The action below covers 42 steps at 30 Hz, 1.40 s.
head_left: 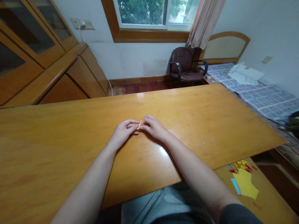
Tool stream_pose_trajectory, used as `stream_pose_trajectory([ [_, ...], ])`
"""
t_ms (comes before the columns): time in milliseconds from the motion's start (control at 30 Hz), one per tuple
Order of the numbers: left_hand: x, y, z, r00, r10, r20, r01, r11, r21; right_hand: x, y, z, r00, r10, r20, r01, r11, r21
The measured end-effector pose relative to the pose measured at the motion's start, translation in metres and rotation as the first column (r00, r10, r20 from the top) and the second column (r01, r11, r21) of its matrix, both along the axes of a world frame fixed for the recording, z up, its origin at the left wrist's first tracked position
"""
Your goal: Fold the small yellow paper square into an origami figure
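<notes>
A small piece of yellow paper is pinched between my two hands, just above the wooden table. My left hand grips its left side, thumb and fingers closed on it. From the right, my right hand holds the other side with thumb and forefinger, its fingers bent. The fingers cover most of the paper, so I cannot make out its full shape.
At lower right, a lower surface bears a yellow paper sheet, a blue strip and a pile of yellow and red scraps. Beyond the table stand an office chair, a bed and a wooden cabinet.
</notes>
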<state>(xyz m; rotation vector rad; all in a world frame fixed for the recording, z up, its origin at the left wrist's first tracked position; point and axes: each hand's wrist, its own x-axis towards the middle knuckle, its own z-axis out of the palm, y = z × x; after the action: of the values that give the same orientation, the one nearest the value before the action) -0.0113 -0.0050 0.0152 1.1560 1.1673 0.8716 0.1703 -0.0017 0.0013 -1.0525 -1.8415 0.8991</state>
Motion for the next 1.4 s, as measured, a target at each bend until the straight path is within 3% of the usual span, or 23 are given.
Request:
stream_pose_trajectory([
  [333, -0.003, 0.000, -0.001, 0.998, -0.022, 0.059, 0.020, 0.999, 0.044, 0.001, 0.002, -0.001, 0.997, -0.068, -0.028, 0.068, 0.998, -0.017],
  [567, -0.005, 0.000, -0.008, 0.986, -0.032, -0.165, 0.081, 0.950, 0.301, 0.002, 0.002, 0.001, 0.992, -0.098, -0.079, 0.091, 0.993, -0.078],
  [733, -0.007, 0.003, -0.016, 0.977, 0.000, -0.214, 0.078, 0.932, 0.355, 0.001, 0.002, -0.001, 0.991, -0.102, -0.086, 0.098, 0.994, -0.050],
  [1067, -0.001, 0.003, -0.008, 0.999, 0.045, -0.003, -0.043, 0.980, 0.195, 0.000, 0.000, 0.002, 0.988, -0.144, -0.048, 0.147, 0.987, 0.064],
  [1233, -0.002, 0.002, -0.006, 1.000, -0.015, -0.002, 0.015, 0.998, 0.067, 0.000, -0.001, 0.002, 0.989, -0.140, -0.050, 0.143, 0.988, 0.063],
  [1400, -0.001, 0.000, -0.002, 0.999, -0.003, -0.042, 0.004, 0.999, 0.040, -0.001, -0.001, 0.002, 0.990, -0.136, -0.037, 0.138, 0.988, 0.068],
])
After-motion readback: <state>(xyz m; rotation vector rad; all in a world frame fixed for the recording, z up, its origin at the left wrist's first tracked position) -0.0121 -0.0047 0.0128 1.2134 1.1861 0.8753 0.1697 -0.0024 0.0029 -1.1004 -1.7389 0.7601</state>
